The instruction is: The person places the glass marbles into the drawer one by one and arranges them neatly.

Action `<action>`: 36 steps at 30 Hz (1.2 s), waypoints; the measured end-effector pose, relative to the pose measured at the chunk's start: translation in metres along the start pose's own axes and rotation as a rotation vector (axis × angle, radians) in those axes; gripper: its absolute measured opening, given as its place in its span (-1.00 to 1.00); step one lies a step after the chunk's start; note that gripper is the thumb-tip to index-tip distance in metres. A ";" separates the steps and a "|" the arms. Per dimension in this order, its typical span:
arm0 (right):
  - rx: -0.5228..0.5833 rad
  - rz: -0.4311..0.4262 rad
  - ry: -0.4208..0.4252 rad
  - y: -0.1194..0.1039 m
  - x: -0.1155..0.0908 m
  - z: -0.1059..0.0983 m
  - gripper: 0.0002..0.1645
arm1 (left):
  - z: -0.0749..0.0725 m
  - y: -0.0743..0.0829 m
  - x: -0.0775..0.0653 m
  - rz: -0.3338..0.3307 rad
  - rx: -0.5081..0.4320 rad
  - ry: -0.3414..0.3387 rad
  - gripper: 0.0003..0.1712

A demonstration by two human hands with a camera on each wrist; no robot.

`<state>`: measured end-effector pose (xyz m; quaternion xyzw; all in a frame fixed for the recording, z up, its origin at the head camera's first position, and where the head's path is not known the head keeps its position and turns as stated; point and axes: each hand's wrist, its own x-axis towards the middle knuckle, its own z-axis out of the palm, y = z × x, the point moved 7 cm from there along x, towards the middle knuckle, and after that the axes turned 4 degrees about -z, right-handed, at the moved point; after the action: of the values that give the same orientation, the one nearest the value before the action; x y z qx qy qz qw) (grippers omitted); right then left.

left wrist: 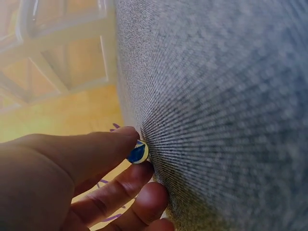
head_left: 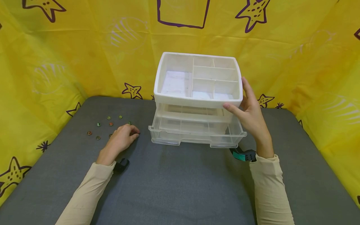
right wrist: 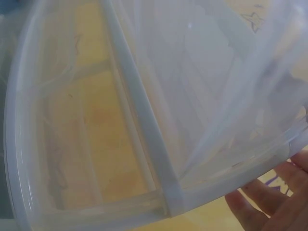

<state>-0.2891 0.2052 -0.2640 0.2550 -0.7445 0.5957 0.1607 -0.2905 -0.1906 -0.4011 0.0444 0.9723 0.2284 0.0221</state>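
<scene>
Between thumb and fingers, my left hand (head_left: pixel 121 137) pinches a small round blue-and-gold piece (left wrist: pixel 138 152) low at the grey tabletop, left of the drawer organizer. That white plastic organizer (head_left: pixel 198 101) has a divided top tray. Its clear drawer (head_left: pixel 197 137) stands pulled out toward me, and no contents show inside. My right hand (head_left: pixel 251 114) holds the organizer's right front corner, thumb on the front rim and fingers along the side. In the right wrist view, fingertips (right wrist: pixel 240 207) touch the side beside the clear drawer.
Several small round pieces (head_left: pixel 111 124) in green, red and brown lie scattered on the grey tabletop (head_left: pixel 180 187) beyond and left of my left hand. A yellow cloth (head_left: pixel 92 47) with starfish drawings hangs behind and at both sides.
</scene>
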 end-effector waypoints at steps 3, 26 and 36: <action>0.000 -0.003 -0.001 0.000 0.000 0.000 0.06 | 0.000 0.001 -0.001 0.014 -0.008 0.010 -0.82; -0.025 0.004 0.002 -0.001 0.000 0.000 0.06 | -0.003 0.005 -0.001 0.034 -0.017 0.043 -0.87; -0.070 0.020 0.004 0.000 -0.001 -0.001 0.08 | -0.002 0.004 0.000 0.023 -0.029 0.027 -0.85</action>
<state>-0.2881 0.2067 -0.2639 0.2407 -0.7669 0.5715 0.1652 -0.2905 -0.1884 -0.3976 0.0520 0.9685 0.2435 0.0070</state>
